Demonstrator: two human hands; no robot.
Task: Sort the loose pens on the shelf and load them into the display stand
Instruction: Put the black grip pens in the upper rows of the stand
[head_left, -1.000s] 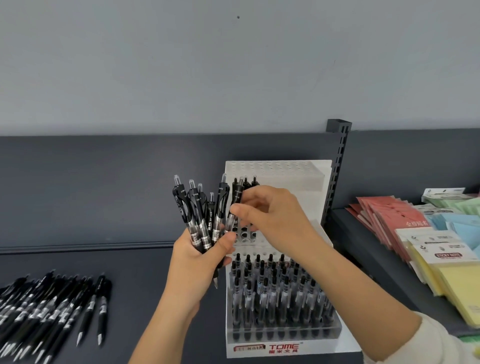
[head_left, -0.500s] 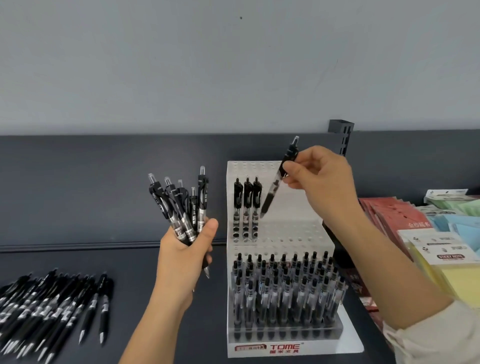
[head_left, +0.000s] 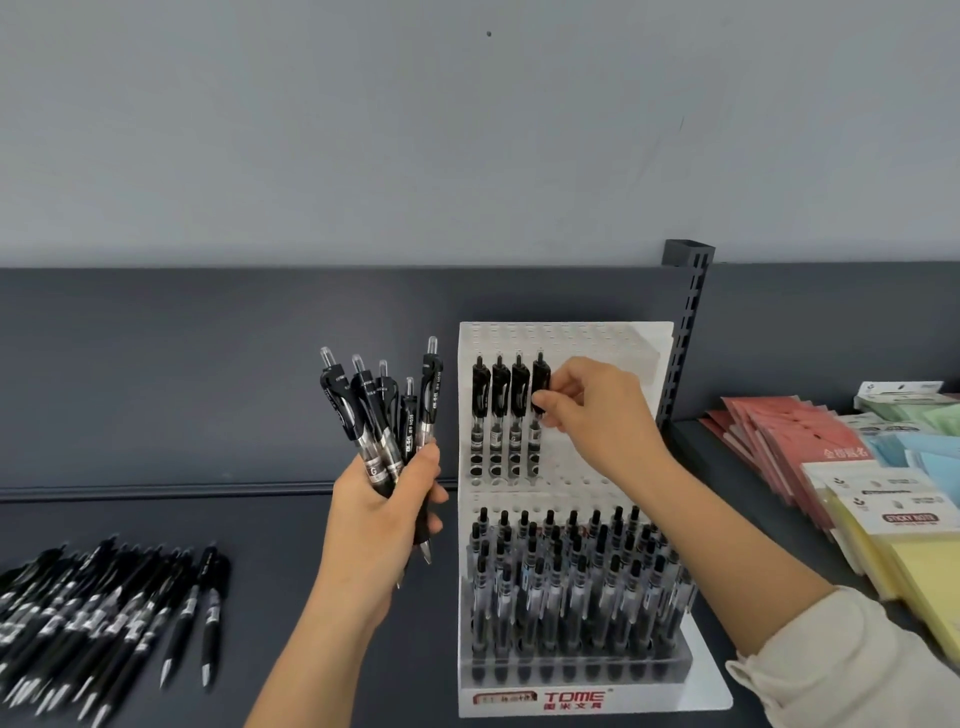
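Note:
A white tiered display stand (head_left: 597, 343) marked TOME stands on the dark shelf (head_left: 270, 530). Its lower tier is full of black pens. Its upper tier holds three pens at the left, and a fourth black pen (head_left: 539, 379) stands beside them, pinched by my right hand (head_left: 592, 415). My left hand (head_left: 382, 514) grips a bunch of several black pens (head_left: 382, 410), tips down, left of the stand. A row of loose black pens (head_left: 104, 618) lies on the shelf at the far left.
Packs of red, blue, green and yellow sticky notes (head_left: 883, 488) fill the shelf at the right. A slotted dark upright post (head_left: 685, 327) rises just behind the stand's right side. A grey wall (head_left: 467, 130) backs the shelf.
My right hand drew one pen from the bunch, carried it up and right, then lowered it into the upper tier beside the three pens. My left hand shifted left with the bunch.

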